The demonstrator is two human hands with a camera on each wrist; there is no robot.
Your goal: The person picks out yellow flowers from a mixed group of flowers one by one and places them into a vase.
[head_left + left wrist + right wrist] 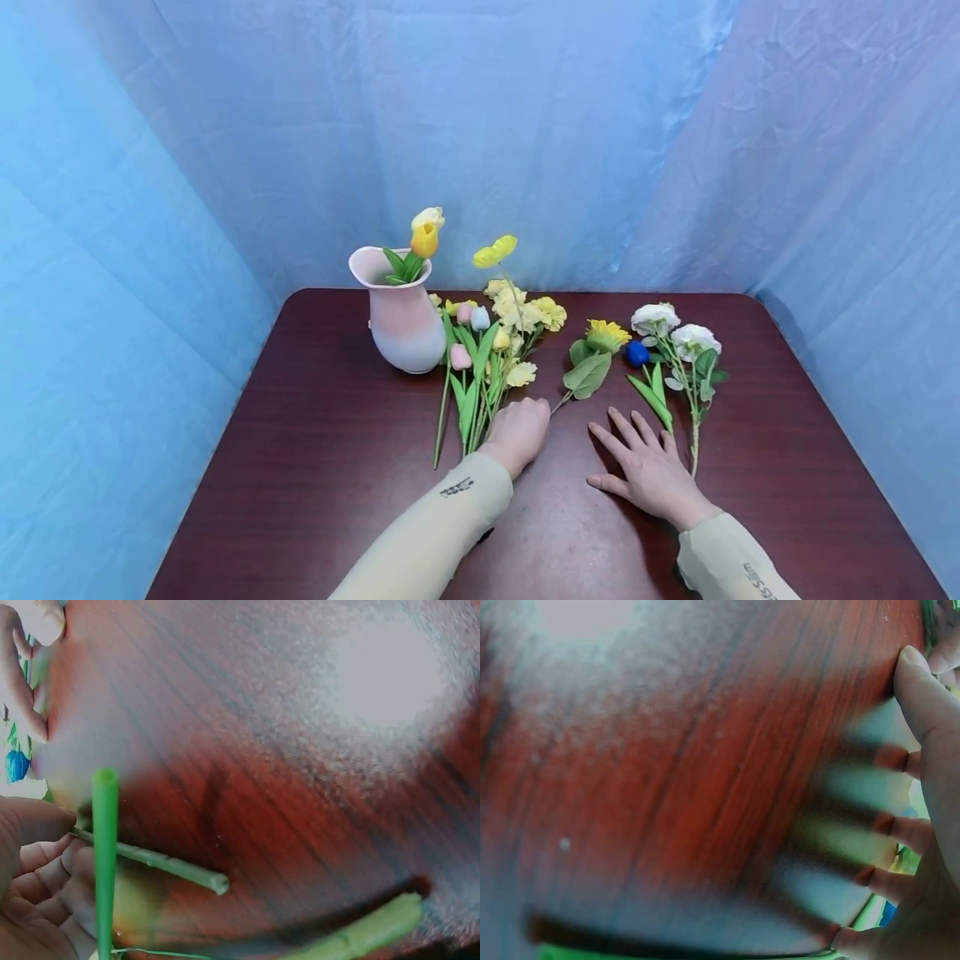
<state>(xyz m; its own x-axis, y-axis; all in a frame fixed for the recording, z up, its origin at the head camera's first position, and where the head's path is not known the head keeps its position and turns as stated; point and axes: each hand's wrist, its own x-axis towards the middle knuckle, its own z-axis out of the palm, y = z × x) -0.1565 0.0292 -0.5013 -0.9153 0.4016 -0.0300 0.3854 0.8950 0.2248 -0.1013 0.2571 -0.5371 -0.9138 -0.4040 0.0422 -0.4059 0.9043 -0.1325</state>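
Observation:
My left hand [519,432] pinches the lower stem of a sunflower [606,336], whose head and broad leaves point away over the table. In the left wrist view the stem's cut end [217,883] pokes out past the thumb. Beside that hand lie pink, white and yellow tulips [461,357] and pale yellow blossoms [517,308], their stems partly hidden by the forearm. My right hand [652,475] is spread on the table with straight fingers, holding nothing. A blue tulip [637,353] and white flowers [694,343] lie just beyond it.
A pink and white vase [408,329] stands upright at the back left, with a yellow tulip [425,240] and a paler bloom in its mouth. The dark wooden table [300,467] is bounded by blue curtains [525,150] at the back and sides.

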